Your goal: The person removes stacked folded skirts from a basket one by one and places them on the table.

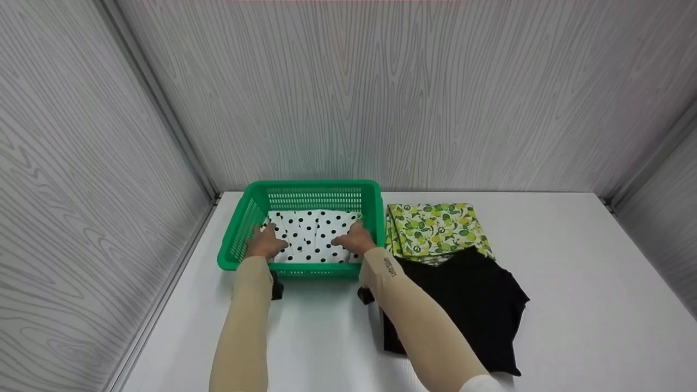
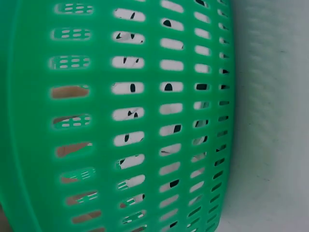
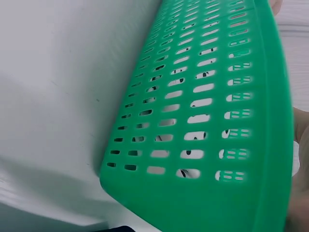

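A white cloth with black polka dots (image 1: 307, 239) lies folded inside a green plastic basket (image 1: 315, 270). My left hand (image 1: 265, 243) reaches over the basket's near rim and touches the cloth's left side, thumb and fingers spread. On the cloth's right side rests my right hand (image 1: 356, 238), its thumb pointing inward and the other fingers partly hidden. From the left wrist, the slotted basket wall (image 2: 149, 99) fills most of the view, with dotted cloth showing through. The right wrist view has the same wall (image 3: 193, 121) and a blurred part of my right hand (image 3: 300, 169) at the edge.
Right of the basket lies a folded cloth with a yellow and green lemon print (image 1: 438, 228). A black cloth (image 1: 463, 305) is spread in front of it, partly under my right forearm. Grey wood-grain panels (image 1: 348, 98) stand behind and beside the white table (image 1: 572, 305).
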Tool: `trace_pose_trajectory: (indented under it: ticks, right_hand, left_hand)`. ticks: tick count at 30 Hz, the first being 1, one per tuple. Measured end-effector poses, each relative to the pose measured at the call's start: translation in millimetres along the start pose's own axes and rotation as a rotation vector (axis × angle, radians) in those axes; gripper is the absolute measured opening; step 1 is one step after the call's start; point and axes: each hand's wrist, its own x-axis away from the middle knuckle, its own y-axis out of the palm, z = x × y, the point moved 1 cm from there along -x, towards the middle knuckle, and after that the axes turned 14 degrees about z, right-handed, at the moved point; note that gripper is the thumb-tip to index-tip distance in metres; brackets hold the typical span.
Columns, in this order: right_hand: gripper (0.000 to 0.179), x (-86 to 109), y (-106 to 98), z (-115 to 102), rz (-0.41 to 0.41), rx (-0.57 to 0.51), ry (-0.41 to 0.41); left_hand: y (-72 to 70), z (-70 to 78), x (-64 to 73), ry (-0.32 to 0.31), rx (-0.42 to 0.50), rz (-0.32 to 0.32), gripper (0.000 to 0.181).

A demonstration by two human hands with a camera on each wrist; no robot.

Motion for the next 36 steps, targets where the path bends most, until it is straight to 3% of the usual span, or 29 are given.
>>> trace_pose_trajectory:
  ticks: [8, 12, 17, 21, 24, 28, 32, 36]
  right_hand:
    - [0.083, -4.9, 4, 10, -0.082, 0.022, 0.066]
    - [0.085, -7.5, 6, 10, -0.114, -0.018, 0.099]
    - [0.077, -8.9, 10, 11, -0.154, -0.022, 0.081]
    - [0.063, -10.5, 11, 13, -0.155, -0.079, 0.072]
    - [0.065, -11.2, 10, 13, -0.172, -0.131, 0.077]
    - [0.067, -10.9, 10, 12, -0.197, -0.156, 0.05]
    - [0.069, -8.8, 7, 9, -0.216, -0.206, -0.011]
    - [0.073, -7.2, -2, 4, -0.212, -0.233, -0.1]
  left_hand:
    - [2.8, -3.3, -3.7, -0.039, 0.027, -0.078, 0.077]
    - [0.6, -6.1, -2.4, -0.07, 0.074, -0.124, 0.081]
    - [0.5, -10.6, -0.5, -0.088, 0.117, -0.172, 0.081]
    - [1.3, -11.1, -2.4, -0.109, 0.142, -0.149, 0.073]
    - [2.6, -8.9, -5.3, -0.106, 0.131, -0.136, 0.07]
    - [4.9, -6.8, -9.5, -0.044, 0.081, -0.111, 0.062]
    - [3.3, -5.9, -10.8, -0.001, 0.119, -0.062, 0.06]
    - [-2.1, -2.5, -10.0, 0.043, 0.199, -0.051, 0.068]
